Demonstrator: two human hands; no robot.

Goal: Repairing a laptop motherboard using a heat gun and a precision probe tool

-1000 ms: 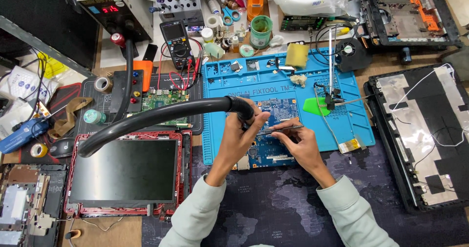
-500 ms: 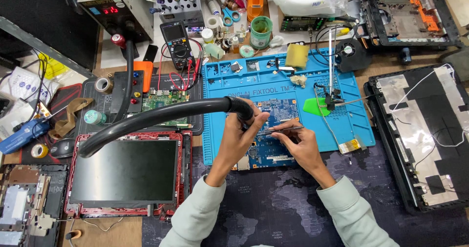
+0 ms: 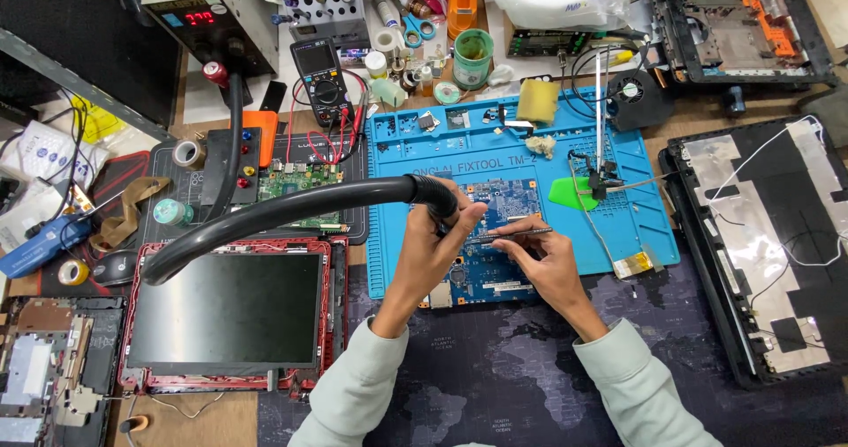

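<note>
My left hand [image 3: 433,248] grips the handle of a hot-air wand [image 3: 437,198], whose thick black hose [image 3: 265,213] curves away to the left. The wand's tip points down at a blue circuit board [image 3: 508,204] lying on a blue work mat [image 3: 618,160]. My right hand [image 3: 548,261] holds thin metal tweezers [image 3: 512,231] level over the board, their tips close to the wand's nozzle. The spot between the two hands is partly hidden by my fingers.
A red-framed laptop screen [image 3: 225,310] lies at the left, an open black laptop shell [image 3: 768,235] at the right. A rework station [image 3: 212,14], multimeter [image 3: 322,71], green board [image 3: 300,182], tape rolls, sponge [image 3: 537,101] and jars crowd the back.
</note>
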